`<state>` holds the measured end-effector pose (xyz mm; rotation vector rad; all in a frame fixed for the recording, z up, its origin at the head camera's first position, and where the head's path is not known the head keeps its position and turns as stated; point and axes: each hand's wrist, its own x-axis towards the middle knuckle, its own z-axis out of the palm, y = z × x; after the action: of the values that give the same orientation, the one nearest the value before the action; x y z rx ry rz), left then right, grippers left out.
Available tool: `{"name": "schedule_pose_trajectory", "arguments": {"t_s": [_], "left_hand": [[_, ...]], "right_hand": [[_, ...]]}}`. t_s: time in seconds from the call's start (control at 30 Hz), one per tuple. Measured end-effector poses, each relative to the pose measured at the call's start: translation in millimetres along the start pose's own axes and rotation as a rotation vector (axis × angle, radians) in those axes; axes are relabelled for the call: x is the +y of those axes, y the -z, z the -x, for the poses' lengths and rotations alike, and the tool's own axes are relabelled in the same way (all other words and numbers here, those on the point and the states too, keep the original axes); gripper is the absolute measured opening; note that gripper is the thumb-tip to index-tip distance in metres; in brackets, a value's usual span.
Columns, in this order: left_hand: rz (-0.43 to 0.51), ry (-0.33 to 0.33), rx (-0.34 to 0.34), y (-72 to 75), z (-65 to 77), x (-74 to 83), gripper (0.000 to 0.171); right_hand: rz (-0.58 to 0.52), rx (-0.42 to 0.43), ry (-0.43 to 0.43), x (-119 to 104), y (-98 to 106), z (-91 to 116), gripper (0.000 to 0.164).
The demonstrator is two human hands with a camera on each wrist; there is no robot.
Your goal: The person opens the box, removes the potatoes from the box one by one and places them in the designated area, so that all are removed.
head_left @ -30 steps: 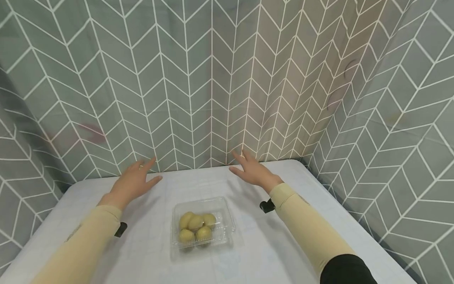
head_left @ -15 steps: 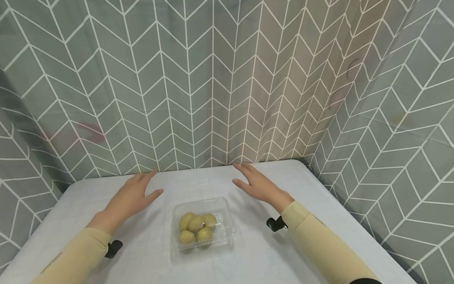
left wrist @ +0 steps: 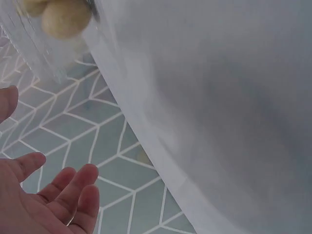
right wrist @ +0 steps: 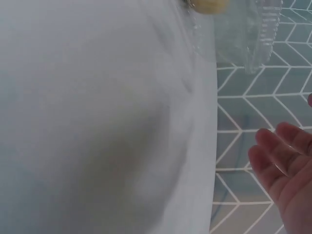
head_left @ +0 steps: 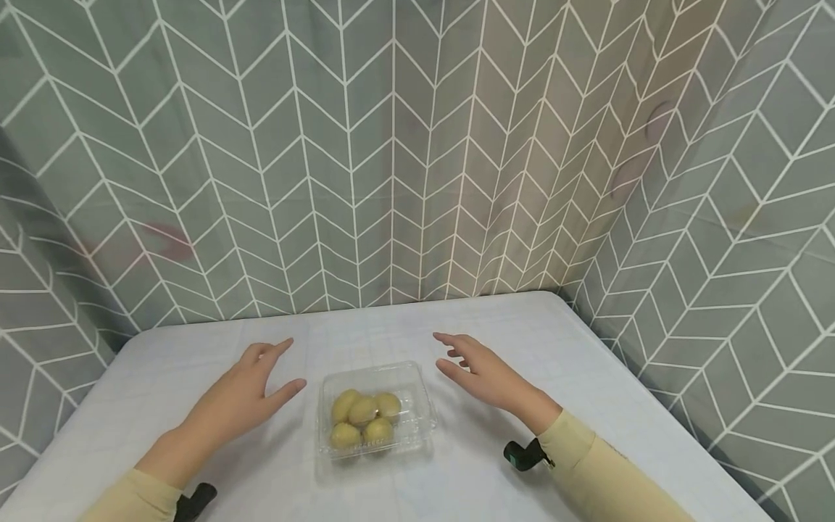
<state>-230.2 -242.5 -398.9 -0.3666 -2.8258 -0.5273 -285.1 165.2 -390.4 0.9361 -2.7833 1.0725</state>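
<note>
A clear plastic clamshell box lies on the white table, with several round yellow-green fruits inside. To its left hovers my left hand, fingers spread and holding nothing. My right hand is on the other side, thumb and fingers apart, also holding nothing. In the left wrist view the box shows at the upper left, beyond the relaxed fingers. The right wrist view has a corner of the box at the top, apart from the fingertips.
The white-covered table ends at the back against a grey curtain with white chevron lines. A similar curtain hangs along the right side. Black wrist cameras are strapped beneath the sleeves.
Both hands have come back from the table's far edge toward the box and sunk lower, one on each side. The box stays in place.
</note>
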Motion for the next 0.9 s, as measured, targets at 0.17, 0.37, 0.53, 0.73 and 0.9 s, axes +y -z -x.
{"name": "schedule_pose_trajectory", "arguments": {"t_s": [0.17,0.37,0.53,0.73,0.9], "left_hand": [[0.011,0.008,-0.005,-1.6,16.4,13.1,0.083],[0.056,0.004,-0.003,-6.8,30.8,25.6,0.077],[0.097,-0.006,-0.006,-11.0,44.1,38.2,0.074],[0.099,-0.041,0.005,-14.4,53.3,52.4,0.075],[0.107,-0.031,-0.041,-16.0,57.8,57.5,0.076]], "right_hand": [[-0.03,-0.019,0.039,-2.5,-9.4,12.1,0.057],[-0.044,-0.039,0.071,-7.9,-17.6,24.1,0.052],[-0.076,-0.061,0.07,-13.8,-22.7,35.4,0.051],[-0.151,-0.06,0.055,-19.3,-27.8,46.7,0.054],[-0.246,-0.069,0.041,-22.6,-35.6,48.9,0.053]]}}
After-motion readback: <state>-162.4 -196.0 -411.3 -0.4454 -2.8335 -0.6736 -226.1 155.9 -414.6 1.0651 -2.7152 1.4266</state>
